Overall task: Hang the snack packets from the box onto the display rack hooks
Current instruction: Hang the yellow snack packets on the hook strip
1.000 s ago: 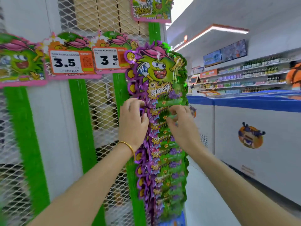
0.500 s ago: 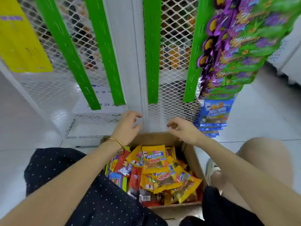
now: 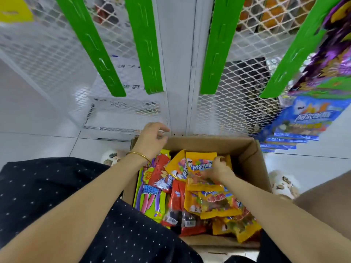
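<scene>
An open cardboard box (image 3: 248, 154) on the floor holds several snack packets in yellow, red and green. My right hand (image 3: 218, 170) is down in the box, its fingers curled round the top of a yellow packet (image 3: 199, 168). My left hand (image 3: 150, 139), with a gold bangle at the wrist, hovers above the box's far left corner, fingers loosely curled and holding nothing. The display rack rises just behind the box, white mesh with green hook strips (image 3: 146, 46). Purple-green packets (image 3: 330, 59) and blue packets (image 3: 303, 122) hang at its right.
The white tiled floor (image 3: 38, 143) surrounds the box. My dark dotted clothing (image 3: 57, 186) covers the lower left. Two light slippers (image 3: 283, 183) flank the box. A yellow sign (image 3: 13, 8) shows at the top left.
The view swung down from the hanging purple-green packets to the box. My right hand dropped from the box's far rim into the box and took hold of a yellow packet. My left hand stays above the far left corner.
</scene>
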The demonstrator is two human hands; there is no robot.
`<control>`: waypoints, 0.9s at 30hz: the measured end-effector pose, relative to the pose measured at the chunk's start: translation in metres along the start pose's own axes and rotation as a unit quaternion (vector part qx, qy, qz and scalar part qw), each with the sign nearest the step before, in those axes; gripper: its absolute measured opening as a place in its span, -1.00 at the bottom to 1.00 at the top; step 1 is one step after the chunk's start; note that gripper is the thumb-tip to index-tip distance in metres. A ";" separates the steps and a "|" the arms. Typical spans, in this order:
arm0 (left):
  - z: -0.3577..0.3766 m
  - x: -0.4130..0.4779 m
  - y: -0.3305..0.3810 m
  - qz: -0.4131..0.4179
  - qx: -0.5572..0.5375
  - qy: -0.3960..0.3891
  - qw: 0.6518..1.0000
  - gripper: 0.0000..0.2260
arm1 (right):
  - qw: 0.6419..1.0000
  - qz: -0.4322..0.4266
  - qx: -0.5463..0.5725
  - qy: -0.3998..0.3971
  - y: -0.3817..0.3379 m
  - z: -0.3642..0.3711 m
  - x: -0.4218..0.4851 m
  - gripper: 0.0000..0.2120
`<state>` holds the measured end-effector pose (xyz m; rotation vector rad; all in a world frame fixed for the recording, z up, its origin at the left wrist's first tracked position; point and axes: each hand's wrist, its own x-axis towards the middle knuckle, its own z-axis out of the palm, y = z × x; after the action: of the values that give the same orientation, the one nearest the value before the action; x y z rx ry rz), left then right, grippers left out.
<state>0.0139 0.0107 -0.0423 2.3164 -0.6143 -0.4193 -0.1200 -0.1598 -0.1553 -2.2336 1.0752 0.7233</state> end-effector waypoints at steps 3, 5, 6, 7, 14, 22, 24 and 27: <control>0.010 0.007 0.004 -0.010 -0.008 -0.017 1.000 -0.80 | 0.997 0.027 0.052 0.059 -0.004 0.009 0.001 -0.17; 0.016 0.008 0.007 -0.014 -0.012 -0.035 0.999 -0.80 | 0.985 0.045 0.143 0.081 -0.002 0.008 0.004 -0.25; 0.019 0.008 0.008 -0.015 -0.011 -0.040 0.999 -0.79 | 0.977 0.053 0.186 0.086 0.001 0.006 0.005 -0.31; 0.020 0.008 0.010 -0.014 -0.011 -0.043 0.999 -0.78 | 0.969 0.062 0.222 0.089 0.004 0.003 0.006 -0.38; 0.036 0.006 0.028 -0.058 -0.045 -0.080 0.994 -0.66 | 0.900 0.000 0.436 -0.005 0.015 -0.038 -0.022 -0.70; 0.033 0.005 0.086 0.045 -0.129 -0.040 0.990 -0.94 | 0.868 -0.194 0.456 -0.033 0.016 -0.129 -0.086 -0.87; 0.021 0.004 0.111 0.084 -0.131 -0.039 0.987 -0.91 | 0.859 -0.246 0.449 0.001 0.017 -0.154 -0.100 -0.90; 0.010 0.006 0.150 0.137 -0.148 -0.044 0.978 -0.94 | 0.829 -0.282 0.478 0.066 0.019 -0.183 -0.113 -0.86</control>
<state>-0.0323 -0.0945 0.0547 1.9066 -0.8410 -0.4499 -0.1547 -0.2349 0.0439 -1.5478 0.5489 -0.2252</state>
